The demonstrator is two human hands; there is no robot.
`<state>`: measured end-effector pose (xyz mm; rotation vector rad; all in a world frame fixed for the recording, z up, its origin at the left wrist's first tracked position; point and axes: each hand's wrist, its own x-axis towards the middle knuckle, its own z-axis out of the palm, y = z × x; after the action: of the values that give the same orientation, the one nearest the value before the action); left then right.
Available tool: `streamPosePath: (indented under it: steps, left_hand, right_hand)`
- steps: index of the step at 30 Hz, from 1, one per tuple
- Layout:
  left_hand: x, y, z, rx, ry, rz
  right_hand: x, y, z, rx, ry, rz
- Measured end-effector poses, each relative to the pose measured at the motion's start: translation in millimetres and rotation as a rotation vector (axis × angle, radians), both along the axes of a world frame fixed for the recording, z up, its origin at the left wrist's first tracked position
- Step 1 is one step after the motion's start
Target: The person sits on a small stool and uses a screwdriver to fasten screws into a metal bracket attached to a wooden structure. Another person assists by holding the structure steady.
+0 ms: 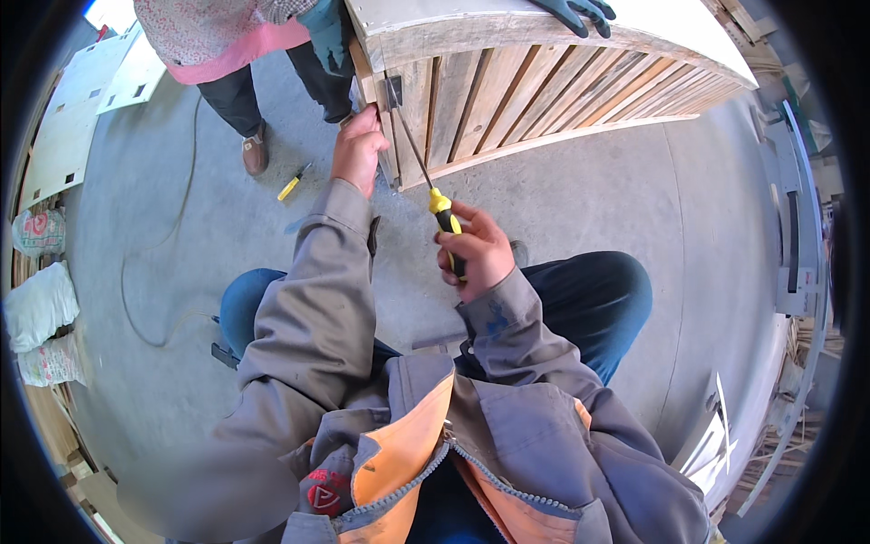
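A screwdriver (442,210) with a yellow and black handle is gripped in my right hand (478,251). Its long shaft slants up and left, its tip by a small dark metal plate (394,91) on the corner of a slatted wooden crate (494,100). Whether the tip touches the plate is hard to see. Just below that plate, my left hand (360,150) is closed on the crate's corner edge, with its fingertips partly hidden behind the wood. Another yellow-handled tool (290,187) lies on the floor left of my left hand.
A co-worker in a pink-trimmed garment (236,54) stands at the crate's left end; one gloved hand (575,13) rests on its top. A thin cable (188,181) curves over the concrete floor. White bags (43,304) and panels (68,127) line the left side.
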<state>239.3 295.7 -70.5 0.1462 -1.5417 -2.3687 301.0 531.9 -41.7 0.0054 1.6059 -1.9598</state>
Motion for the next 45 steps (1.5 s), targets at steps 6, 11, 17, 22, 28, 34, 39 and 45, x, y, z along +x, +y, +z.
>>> streamPosePath:
  steps: [6,11,17,22,28,34,39,45]
  left_hand:
    - [1,-1,-4,-0.032,-0.013,0.026]
    - [7,7,0,0.017,0.008,0.047]
    - [-1,-1,-8,-0.024,-0.017,0.059]
    - [4,0,4,-0.045,-0.015,0.017]
    - [-1,10,-8,0.02,0.05,0.128]
    - [1,9,2,-0.026,0.002,0.106]
    - [7,5,6,-0.078,-0.007,0.06]
    - [1,2,-3,-0.081,-0.022,0.118]
  right_hand:
    - [15,-9,16,0.626,0.905,-0.038]
    - [-10,7,21,-0.266,-0.453,-0.027]
    - [-1,0,2,-0.366,-0.543,-0.004]
    - [9,-1,30,0.868,1.053,-0.002]
    - [7,-8,-13,0.171,0.461,-0.054]
    - [7,-1,-8,-0.782,-0.772,0.067]
    - [9,-12,25,-0.312,-0.492,-0.094]
    - [25,-30,-11,0.417,0.875,-0.171]
